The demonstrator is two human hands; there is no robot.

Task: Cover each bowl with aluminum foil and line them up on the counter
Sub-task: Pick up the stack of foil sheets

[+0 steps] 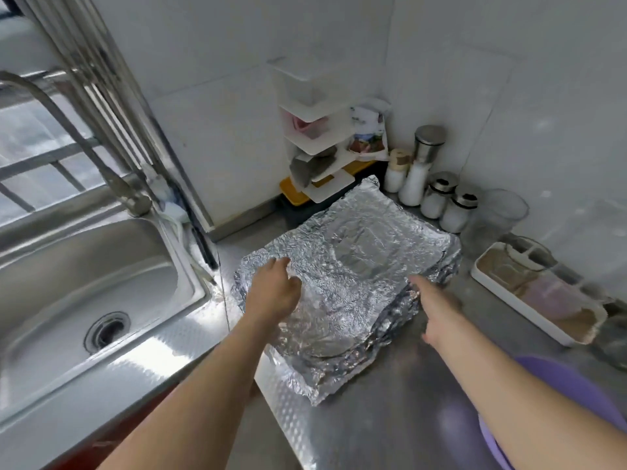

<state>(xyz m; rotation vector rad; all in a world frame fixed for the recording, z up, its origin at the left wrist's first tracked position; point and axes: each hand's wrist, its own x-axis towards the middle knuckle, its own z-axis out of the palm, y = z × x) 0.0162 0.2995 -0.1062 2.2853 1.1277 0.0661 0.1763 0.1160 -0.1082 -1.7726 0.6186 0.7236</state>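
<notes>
1. My left hand (274, 290) lies on the near-left part of the foil stack (356, 266). Its fingers are bent and their tips are down on the top sheet. From this feed I cannot tell whether they pinch the sheet or only press on it.
2. My right hand (437, 308) reaches in from the right with the forefinger stretched straight. The tip touches the right edge of the stack. I see nothing grasped in it, and motion blur hides the other fingers.
3. The foil stack is several crinkled sheets laid flat, one on another. It sits on the steel counter (390, 422), just right of the sink (101, 283), with its far corner near the back wall.
4. A purple bowl (559, 378) shows at the lower right, partly under my right forearm. It is near the stack but apart from it, and I see no foil on the part in view.
5. To the right of the foil lies a white divided tray (488, 283), close to the stack's right corner.
6. Behind that tray stands a clear glass container (498, 215). A cluster of shakers (437, 198) with white contents stands in the corner by the wall.
7. A white tiered rack (315, 130) stands at the back wall, beyond the far end of the foil.
8. The faucet (68, 130) arches over the sink on the left.
</notes>
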